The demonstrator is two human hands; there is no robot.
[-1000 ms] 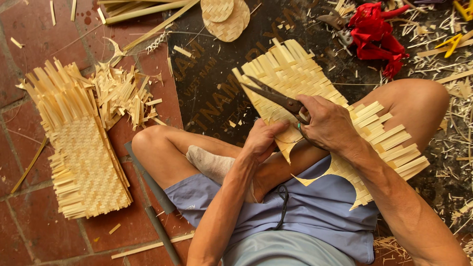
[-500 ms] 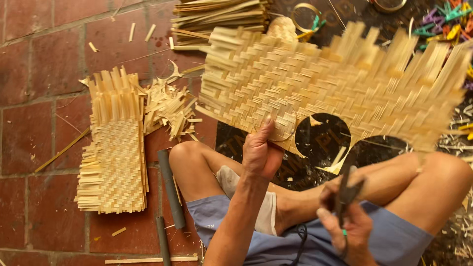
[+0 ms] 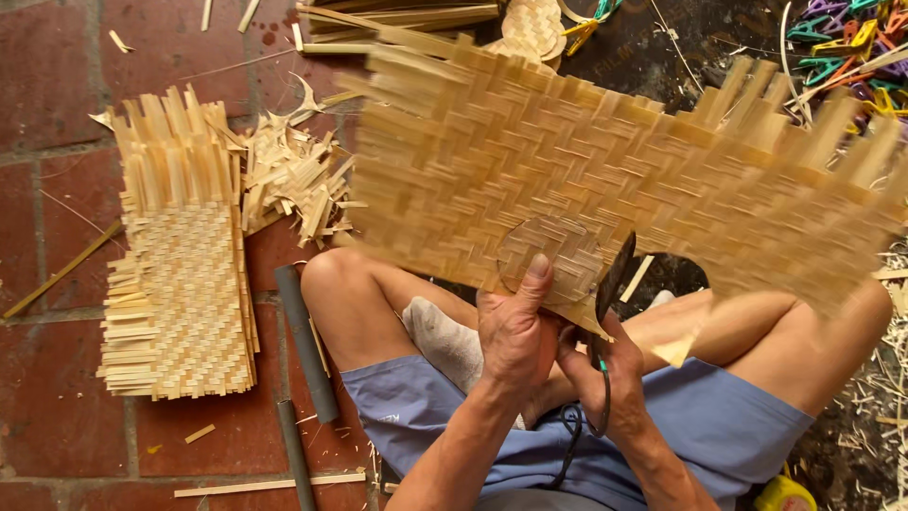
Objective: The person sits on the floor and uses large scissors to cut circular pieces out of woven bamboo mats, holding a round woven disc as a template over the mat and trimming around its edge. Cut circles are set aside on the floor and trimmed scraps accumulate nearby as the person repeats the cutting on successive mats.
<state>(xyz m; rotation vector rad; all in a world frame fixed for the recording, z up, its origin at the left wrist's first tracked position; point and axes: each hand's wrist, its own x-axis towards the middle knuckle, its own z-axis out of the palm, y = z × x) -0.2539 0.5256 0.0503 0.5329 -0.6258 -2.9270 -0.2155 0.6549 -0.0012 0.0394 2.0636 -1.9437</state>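
My left hand grips the near edge of a large woven bamboo mat, thumb up on a round woven piece pressed against it. The mat is held up flat over my crossed legs. My right hand holds dark scissors just right of the left hand, blades pointing up at the mat's lower edge beside the round piece.
A stack of woven bamboo mats lies on the red brick floor at the left, with a heap of offcuts beside it. Dark tubes lie by my left knee. Coloured clips and bamboo strips lie at the top.
The mat has swung closer and larger in view. My right hand has lifted the scissors from my lap up to the mat's lower edge beside the left hand.
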